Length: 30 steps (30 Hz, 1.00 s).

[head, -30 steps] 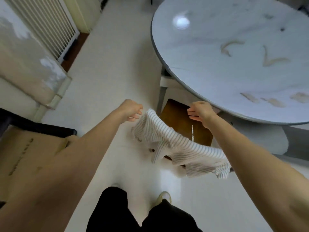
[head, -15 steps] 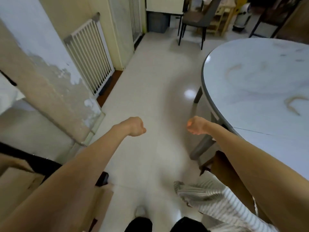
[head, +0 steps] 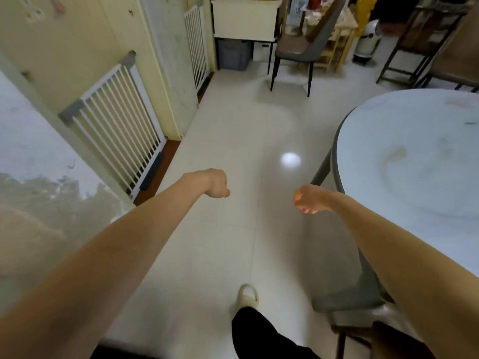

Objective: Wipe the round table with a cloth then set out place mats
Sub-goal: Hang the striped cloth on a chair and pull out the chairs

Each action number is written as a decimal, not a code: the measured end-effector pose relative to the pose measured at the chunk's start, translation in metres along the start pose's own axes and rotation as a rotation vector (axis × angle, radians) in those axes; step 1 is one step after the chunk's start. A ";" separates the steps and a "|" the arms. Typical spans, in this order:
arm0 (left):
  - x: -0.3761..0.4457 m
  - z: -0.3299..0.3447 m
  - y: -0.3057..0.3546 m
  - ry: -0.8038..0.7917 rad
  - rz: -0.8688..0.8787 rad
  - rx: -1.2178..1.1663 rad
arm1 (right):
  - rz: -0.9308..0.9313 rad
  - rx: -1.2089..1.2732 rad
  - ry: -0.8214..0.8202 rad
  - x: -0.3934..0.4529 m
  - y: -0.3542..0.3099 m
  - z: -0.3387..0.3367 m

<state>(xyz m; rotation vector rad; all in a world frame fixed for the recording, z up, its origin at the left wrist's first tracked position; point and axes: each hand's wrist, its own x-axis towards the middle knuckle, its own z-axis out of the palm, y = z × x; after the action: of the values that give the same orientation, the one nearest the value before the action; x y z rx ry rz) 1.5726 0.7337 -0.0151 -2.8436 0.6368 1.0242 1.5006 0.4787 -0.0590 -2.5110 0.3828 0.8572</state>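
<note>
The round white marble-patterned table (head: pixel 420 141) fills the right side, with faint brown streaks on its top. My left hand (head: pixel 217 184) hangs out over the floor with the wrist bent down and the fingers loosely curled, holding nothing. My right hand (head: pixel 309 199) hangs just left of the table's edge, fingers loosely curled and also empty. Neither hand touches the table. No cloth and no place mats are in view.
A wooden stool (head: pixel 363 330) stands under the table's near edge. White barred gates (head: pixel 116 120) line the left wall. A grey chair (head: pixel 298 45) and a white cabinet (head: pixel 243 19) stand at the far end. Pale tiled floor (head: pixel 233 125) runs ahead; my shoe (head: pixel 247 296) is on it.
A second ago both hands held the striped cloth over the stool. It was let go and has left view; my view has lifted toward the room and both empty hands stay out front.
</note>
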 end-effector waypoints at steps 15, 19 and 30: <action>0.325 -0.288 -0.074 0.046 0.051 0.061 | -0.029 -0.037 0.100 0.294 -0.096 -0.288; 0.442 -0.362 -0.096 -0.067 0.108 0.162 | 0.047 0.002 0.127 0.396 -0.093 -0.351; 0.698 -0.577 -0.023 -0.158 0.321 0.174 | 0.189 0.213 0.307 0.574 -0.058 -0.534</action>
<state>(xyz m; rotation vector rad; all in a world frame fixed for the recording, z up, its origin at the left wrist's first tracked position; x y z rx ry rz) 2.4129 0.3950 -0.0013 -2.5321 1.1297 1.1550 2.2330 0.1955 -0.0272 -2.4325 0.7794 0.4649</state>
